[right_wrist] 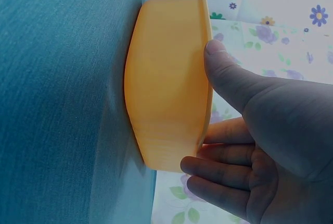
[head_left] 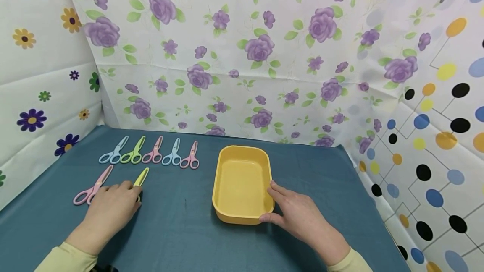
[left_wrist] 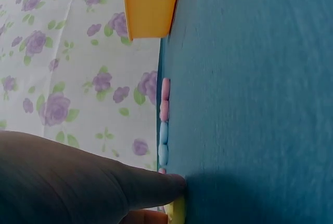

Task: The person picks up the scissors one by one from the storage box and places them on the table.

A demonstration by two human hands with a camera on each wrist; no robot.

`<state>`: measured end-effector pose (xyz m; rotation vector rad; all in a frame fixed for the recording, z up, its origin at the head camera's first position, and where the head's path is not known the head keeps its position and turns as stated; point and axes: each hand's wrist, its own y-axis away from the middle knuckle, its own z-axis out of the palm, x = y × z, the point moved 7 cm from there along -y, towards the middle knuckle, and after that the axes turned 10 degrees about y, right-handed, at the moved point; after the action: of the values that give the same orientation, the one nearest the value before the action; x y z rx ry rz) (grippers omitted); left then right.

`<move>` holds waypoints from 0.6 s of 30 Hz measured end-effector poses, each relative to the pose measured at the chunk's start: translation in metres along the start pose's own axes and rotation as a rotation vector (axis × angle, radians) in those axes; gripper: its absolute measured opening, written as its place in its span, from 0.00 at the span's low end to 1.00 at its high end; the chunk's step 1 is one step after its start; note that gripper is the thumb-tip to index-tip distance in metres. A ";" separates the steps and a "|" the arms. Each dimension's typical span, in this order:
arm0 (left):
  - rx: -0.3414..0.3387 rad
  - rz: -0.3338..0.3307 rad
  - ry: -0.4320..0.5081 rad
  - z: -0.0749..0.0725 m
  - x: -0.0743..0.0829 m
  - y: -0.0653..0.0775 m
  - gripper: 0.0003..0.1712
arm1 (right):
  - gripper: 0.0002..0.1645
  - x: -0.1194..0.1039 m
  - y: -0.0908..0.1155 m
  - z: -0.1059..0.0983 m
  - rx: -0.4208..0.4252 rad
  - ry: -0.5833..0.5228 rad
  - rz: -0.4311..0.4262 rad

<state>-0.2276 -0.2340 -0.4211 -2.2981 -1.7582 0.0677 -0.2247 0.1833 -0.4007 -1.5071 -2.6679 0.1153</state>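
My left hand [head_left: 113, 205] is over a pair of yellow-green scissors [head_left: 141, 176] on the left of the cloth. Its thumb and fingers close on the handles, which they mostly hide; in the left wrist view the thumb [left_wrist: 151, 185] meets the yellow handle [left_wrist: 178, 211]. Pink scissors [head_left: 99, 181] lie just left of that hand, one loop partly covered. A yellow plastic tray [head_left: 242, 217] stands upright in the middle with nothing in it. Against its right front corner rests my right hand [head_left: 298, 217], thumb and fairly straight fingers touching the rim.
Behind the left hand, several scissors lie in a row, blades away from me: light blue [head_left: 113, 152], green [head_left: 133, 152], pink [head_left: 153, 151], then light blue [head_left: 172, 154] and pink [head_left: 190, 156]. A blue-green cloth [head_left: 181, 238] covers the table. Patterned sheets [head_left: 234, 20] enclose the back and sides.
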 end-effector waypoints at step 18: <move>-0.104 -0.098 0.027 0.003 -0.024 -0.002 0.21 | 0.54 0.000 0.000 0.001 -0.002 -0.009 0.003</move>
<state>-0.2367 -0.2557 -0.4262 -2.2676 -1.8995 -0.0737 -0.2247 0.1839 -0.4017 -1.5150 -2.6730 0.1196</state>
